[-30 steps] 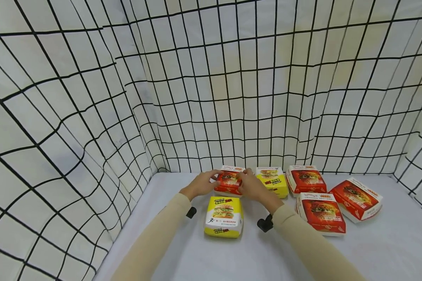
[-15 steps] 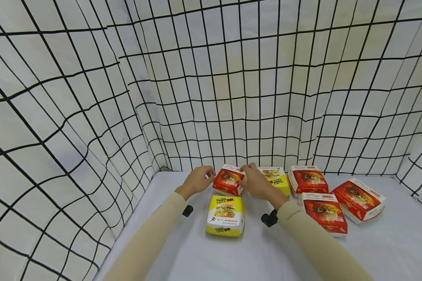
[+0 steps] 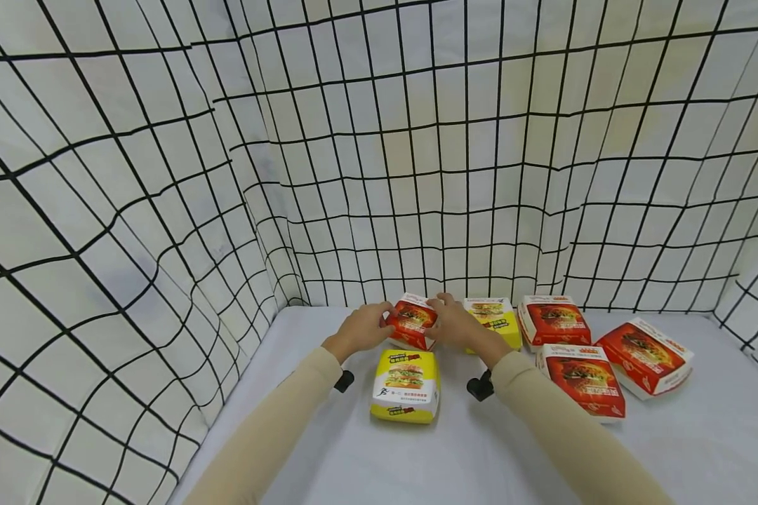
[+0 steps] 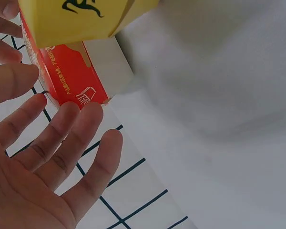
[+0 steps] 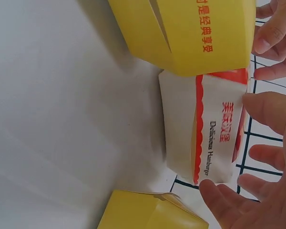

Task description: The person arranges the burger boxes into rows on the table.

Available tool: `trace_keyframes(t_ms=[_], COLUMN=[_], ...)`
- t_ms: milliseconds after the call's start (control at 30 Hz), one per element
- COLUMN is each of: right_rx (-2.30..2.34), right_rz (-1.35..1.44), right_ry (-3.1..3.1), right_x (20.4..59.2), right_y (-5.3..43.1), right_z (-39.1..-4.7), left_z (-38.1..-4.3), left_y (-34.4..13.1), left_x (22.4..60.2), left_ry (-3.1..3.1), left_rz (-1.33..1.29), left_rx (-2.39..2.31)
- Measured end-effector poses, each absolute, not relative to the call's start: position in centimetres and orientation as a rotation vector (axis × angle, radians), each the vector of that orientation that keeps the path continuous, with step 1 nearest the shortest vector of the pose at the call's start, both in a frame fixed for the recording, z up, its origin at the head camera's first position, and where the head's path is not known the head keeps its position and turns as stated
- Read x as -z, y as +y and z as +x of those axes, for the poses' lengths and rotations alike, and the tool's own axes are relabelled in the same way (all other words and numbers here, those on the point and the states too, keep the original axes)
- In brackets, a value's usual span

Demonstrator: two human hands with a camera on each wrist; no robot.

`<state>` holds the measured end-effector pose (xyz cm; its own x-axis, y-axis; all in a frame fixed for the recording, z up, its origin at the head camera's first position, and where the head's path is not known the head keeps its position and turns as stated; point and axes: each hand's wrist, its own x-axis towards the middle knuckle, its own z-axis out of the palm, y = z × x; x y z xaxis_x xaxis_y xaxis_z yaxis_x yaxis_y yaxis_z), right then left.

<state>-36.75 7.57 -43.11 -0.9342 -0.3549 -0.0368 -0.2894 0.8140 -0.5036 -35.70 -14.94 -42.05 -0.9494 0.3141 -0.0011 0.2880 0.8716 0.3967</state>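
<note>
Both hands are at a red-and-white hamburger box [image 3: 413, 317] near the back of the table. My left hand [image 3: 363, 328] is at its left side, with extended fingers [image 4: 66, 133] spread and fingertips right at the red side panel in the left wrist view. My right hand [image 3: 456, 327] holds the box at its right side, thumb at the top edge and fingertips round the far corner in the right wrist view. The box sits slightly turned. Just in front of it lies a yellow-and-white burger box [image 3: 406, 387], which overlaps it in both wrist views.
A second yellow box [image 3: 495, 320] stands right behind my right hand. Farther right are red boxes: one at the back [image 3: 554, 320], one nearer [image 3: 582, 379], one angled at far right [image 3: 646, 358]. Black netting [image 3: 417, 175] over white cloth rises behind the white table [image 3: 455, 463].
The red box has turned slightly, its far end swinging right. My left hand drew away from its left side, then came back against it. The other boxes have stayed put.
</note>
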Motion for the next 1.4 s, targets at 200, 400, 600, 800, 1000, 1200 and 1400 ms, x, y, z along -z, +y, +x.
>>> trace_keyframes(t_ms=[200,400,600,800,1000,1200,1400], right_rx=[0.776,0.797,0.736,0.713,0.667,0.642,0.646], right_rz=[-0.457,-0.450,-0.440,-0.428,-0.457,-0.459,-0.447], right_ry=[2.829,2.777,2.809,2.829,2.870,2.901,2.909], right_x=[43.4,43.9,43.9,43.6,43.6,44.0,44.2], right_y=[7.2,6.9,6.9,6.9,6.7,6.7,6.7], right_z=[-36.9,-36.8,-36.9,-36.7,-36.5,-36.6,-36.5], left_z=[-35.9,-36.0,-36.2,-36.2,-36.4,-36.5,-36.4], left_y=[-14.8,-14.6,-14.3,-14.3,-14.7,-15.0,-15.1], left_x=[42.2,42.4,42.4,42.7,43.2,43.2,43.2], left_ry=[3.000,2.988,2.940,2.889,2.854,2.821,2.812], left_rz=[0.460,0.432,0.389,0.345,0.339,0.332,0.338], left_rx=[-0.528,-0.516,-0.527,-0.569,-0.616,-0.633,-0.630])
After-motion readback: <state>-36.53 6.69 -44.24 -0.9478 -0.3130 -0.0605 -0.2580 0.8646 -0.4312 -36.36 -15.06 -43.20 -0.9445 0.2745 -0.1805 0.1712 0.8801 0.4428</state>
